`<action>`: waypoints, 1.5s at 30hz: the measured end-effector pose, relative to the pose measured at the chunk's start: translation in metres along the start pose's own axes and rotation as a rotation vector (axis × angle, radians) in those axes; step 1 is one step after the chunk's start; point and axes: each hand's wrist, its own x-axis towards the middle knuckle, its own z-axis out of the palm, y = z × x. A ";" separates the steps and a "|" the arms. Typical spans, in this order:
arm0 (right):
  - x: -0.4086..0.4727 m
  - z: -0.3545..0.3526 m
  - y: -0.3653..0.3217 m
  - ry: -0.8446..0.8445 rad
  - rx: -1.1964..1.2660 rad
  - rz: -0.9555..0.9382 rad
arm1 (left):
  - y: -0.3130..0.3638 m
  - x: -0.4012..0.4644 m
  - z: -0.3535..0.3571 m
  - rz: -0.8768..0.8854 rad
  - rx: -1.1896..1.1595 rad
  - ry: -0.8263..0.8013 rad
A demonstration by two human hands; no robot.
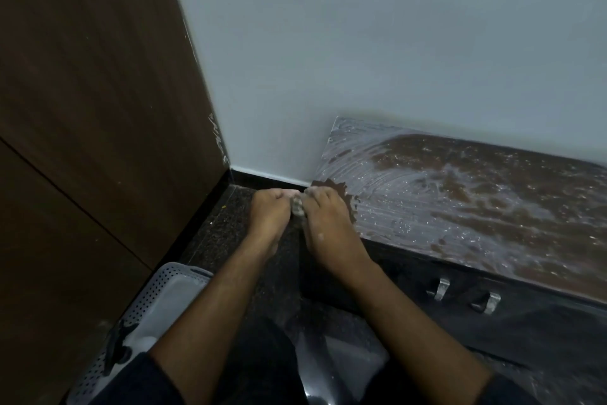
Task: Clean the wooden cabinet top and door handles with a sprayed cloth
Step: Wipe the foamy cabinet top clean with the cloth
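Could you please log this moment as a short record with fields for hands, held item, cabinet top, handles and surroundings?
left hand: its grip pinches a small greyish wad, off the cabinet's left end
right hand: pinches the same wad from the other side
small greyish wad: mostly hidden between the fingers; what it is cannot be told
brown wooden cabinet top: smeared with white streaks
two metal door handles: on the dark front, untouched
perforated grey plastic basket: on the floor, lower left

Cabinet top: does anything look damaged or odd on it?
Yes. The cabinet top wears a smeared whitish film, torn ragged at its near-left corner where both hands, left hand and right hand, pinch a small piece.
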 end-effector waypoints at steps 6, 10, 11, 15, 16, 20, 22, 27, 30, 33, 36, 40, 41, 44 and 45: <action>0.000 -0.009 0.020 0.003 0.007 0.011 | 0.000 0.002 0.001 0.084 0.106 -0.013; -0.011 -0.004 0.003 -0.025 -0.013 -0.048 | -0.001 0.000 0.003 0.123 0.131 0.027; -0.022 -0.009 0.005 -0.054 -0.014 -0.103 | -0.003 0.001 0.003 0.124 0.142 0.030; -0.043 -0.026 0.038 -0.051 -0.047 -0.033 | -0.008 0.004 0.007 0.191 0.235 0.009; -0.040 -0.024 0.040 -0.024 -0.040 0.018 | -0.008 0.002 0.010 0.224 0.270 0.024; -0.042 -0.011 0.018 0.021 -0.083 0.047 | -0.009 -0.013 0.026 0.445 0.402 0.146; -0.060 -0.017 0.023 0.024 -0.097 -0.004 | -0.010 -0.016 0.030 0.573 0.461 0.162; -0.061 -0.051 0.072 0.056 -0.048 0.191 | -0.017 -0.020 0.039 0.751 0.593 -0.032; -0.038 -0.050 0.079 0.077 -0.101 0.287 | -0.016 -0.018 0.049 0.758 0.636 -0.048; -0.058 -0.043 0.059 0.044 -0.115 0.228 | -0.012 -0.017 0.058 0.778 0.648 -0.108; -0.079 -0.057 0.067 0.026 -0.090 0.172 | -0.011 -0.017 0.066 0.840 0.682 -0.195; -0.051 -0.076 0.114 0.078 -0.125 0.376 | -0.006 -0.017 0.073 0.867 0.718 -0.229; -0.048 -0.074 0.113 0.079 -0.138 0.392 | -0.005 -0.017 0.073 0.865 0.715 -0.222; -0.068 -0.060 0.083 0.027 -0.140 0.308 | -0.003 -0.018 0.071 0.827 0.702 -0.192; -0.079 -0.060 0.075 0.009 -0.135 0.249 | -0.003 -0.018 0.071 0.820 0.701 -0.187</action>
